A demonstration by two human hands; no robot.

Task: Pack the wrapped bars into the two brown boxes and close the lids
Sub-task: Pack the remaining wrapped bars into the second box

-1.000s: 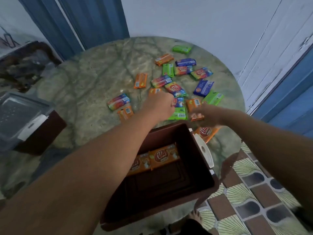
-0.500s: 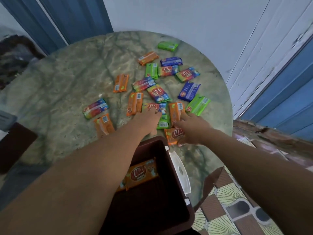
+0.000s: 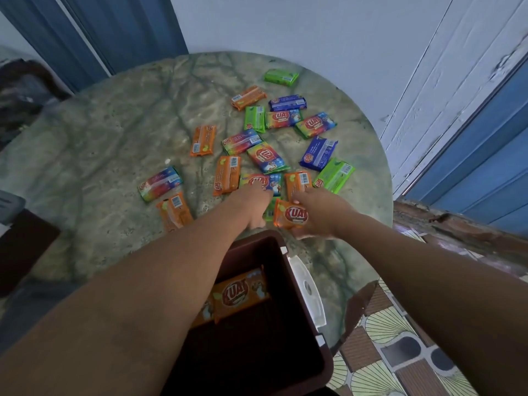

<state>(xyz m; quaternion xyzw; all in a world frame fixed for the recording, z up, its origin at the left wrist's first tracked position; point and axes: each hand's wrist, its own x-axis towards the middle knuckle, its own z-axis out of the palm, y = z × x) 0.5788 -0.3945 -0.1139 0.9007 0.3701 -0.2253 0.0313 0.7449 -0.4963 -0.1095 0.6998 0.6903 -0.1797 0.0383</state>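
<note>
Several wrapped bars in orange, green, blue and multicolour lie scattered on the round marble table (image 3: 114, 132). An open brown box (image 3: 325, 364) stands at the near edge with an orange bar (image 3: 240, 292) inside. My right hand (image 3: 323, 215) grips another orange bar (image 3: 290, 217) just beyond the box's far corner. The fingers of my left hand (image 3: 251, 204) lie on a multicolour bar (image 3: 261, 181), and a green bar (image 3: 270, 211) peeks out between my hands. A second brown box (image 3: 23, 247) with a grey lid (image 3: 8, 204) shows at the left edge.
A white latch (image 3: 307, 290) hangs on the near box's right side. A white wall and blue door (image 3: 471, 172) stand to the right. Patterned floor tiles (image 3: 400, 338) lie below the table edge. Blue curtains (image 3: 114, 30) hang behind.
My right hand has taken hold of the orange bar that lay beside the box. My left hand has slid forward onto the multicolour bar. The view has shifted right.
</note>
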